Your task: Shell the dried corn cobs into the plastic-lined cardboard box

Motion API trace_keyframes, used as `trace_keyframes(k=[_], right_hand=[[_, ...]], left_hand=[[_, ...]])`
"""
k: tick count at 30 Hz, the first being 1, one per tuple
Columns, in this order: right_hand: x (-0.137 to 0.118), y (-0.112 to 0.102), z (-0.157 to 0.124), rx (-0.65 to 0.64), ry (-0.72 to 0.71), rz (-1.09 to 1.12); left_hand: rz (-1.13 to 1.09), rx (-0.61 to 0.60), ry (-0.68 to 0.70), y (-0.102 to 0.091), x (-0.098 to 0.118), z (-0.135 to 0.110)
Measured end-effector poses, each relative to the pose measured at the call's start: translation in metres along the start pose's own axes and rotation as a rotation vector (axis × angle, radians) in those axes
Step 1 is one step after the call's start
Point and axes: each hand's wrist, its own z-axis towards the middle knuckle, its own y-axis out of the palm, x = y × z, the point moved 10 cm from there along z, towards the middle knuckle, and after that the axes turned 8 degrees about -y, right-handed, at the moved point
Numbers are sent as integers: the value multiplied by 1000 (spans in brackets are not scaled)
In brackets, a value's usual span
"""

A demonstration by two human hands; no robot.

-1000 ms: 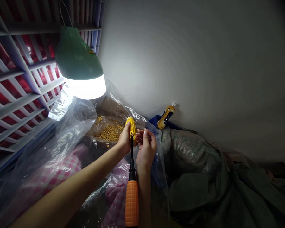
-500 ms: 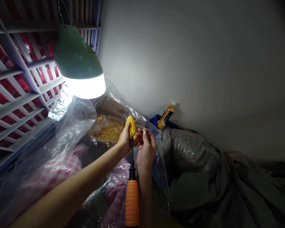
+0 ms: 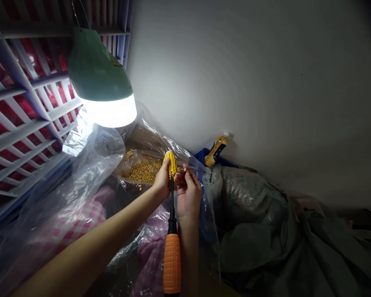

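Observation:
My left hand (image 3: pixel 161 180) grips a yellow corn cob (image 3: pixel 172 164) that stands upright, with part of it hidden behind the fingers. A screwdriver with an orange handle (image 3: pixel 172 262) runs down from the cob's lower end on a thin black shaft, and neither hand visibly holds its handle. My right hand (image 3: pixel 188 192) is just beside the cob, its curled fingertips pinching a small corn kernel (image 3: pixel 184 170).
A glowing green-topped lamp (image 3: pixel 102 78) hangs at upper left before a white lattice crate (image 3: pixel 24 103). Loose kernels (image 3: pixel 144 172) lie in a plastic-lined box behind my hands. A yellow-labelled bottle (image 3: pixel 216 150) and bulging sacks (image 3: pixel 250 202) stand right, beside a grey wall (image 3: pixel 235 82).
My right hand has moved slightly left and down, closer to the cob, and a kernel shows more clearly at its fingertips. The whole view has shifted slightly.

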Motion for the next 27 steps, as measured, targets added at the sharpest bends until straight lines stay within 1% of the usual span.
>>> trace_keyframes(k=[2, 4, 13, 18, 22, 27], right_hand=[[2, 0, -1, 1, 32, 21], [4, 0, -2, 5, 60, 31], [9, 1, -2, -1, 114, 34], [12, -1, -3, 24, 153, 106], [4, -4, -1, 33, 111, 104], [-9, -9, 4, 28, -14, 16]], left_hand=[[30, 30, 40, -3, 3, 0], [37, 30, 61, -3, 5, 2], [12, 37, 71, -9, 6, 6], [31, 36, 67, -8, 6, 6], [85, 42, 59, -8, 7, 3], [208, 110, 88, -13, 15, -2]])
